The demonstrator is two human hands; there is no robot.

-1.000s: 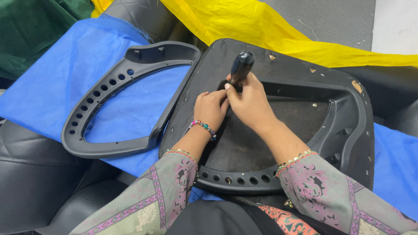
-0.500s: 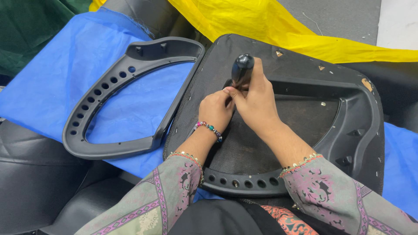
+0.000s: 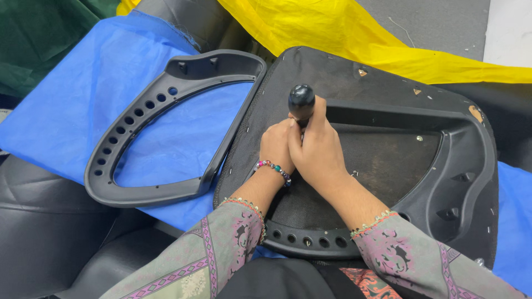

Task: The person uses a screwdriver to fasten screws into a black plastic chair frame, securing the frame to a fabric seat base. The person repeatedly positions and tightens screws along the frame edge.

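2 hands close together around a black round-topped tool handle (image 3: 301, 101), the right hand (image 3: 317, 150) gripping its shaft, the left hand (image 3: 275, 145) pressed alongside. It stands upright on a black seat panel (image 3: 388, 99). At 9 o'clock, a separate black plastic frame (image 3: 145, 113) lies on blue cloth (image 3: 72, 105).

This looks like an upholstery or chair-assembly workshop: a black plastic seat-back frame with a row of holes (image 3: 160, 127) lies loose on a crumpled blue non-woven cloth (image 3: 83, 105), beside a fabric-covered black seat panel studded with staples (image 3: 388, 160); black leatherette cushions (image 3: 39, 221) and a yellow plastic sheet (image 3: 343, 39) are spread over a grey concrete floor (image 3: 438, 22)
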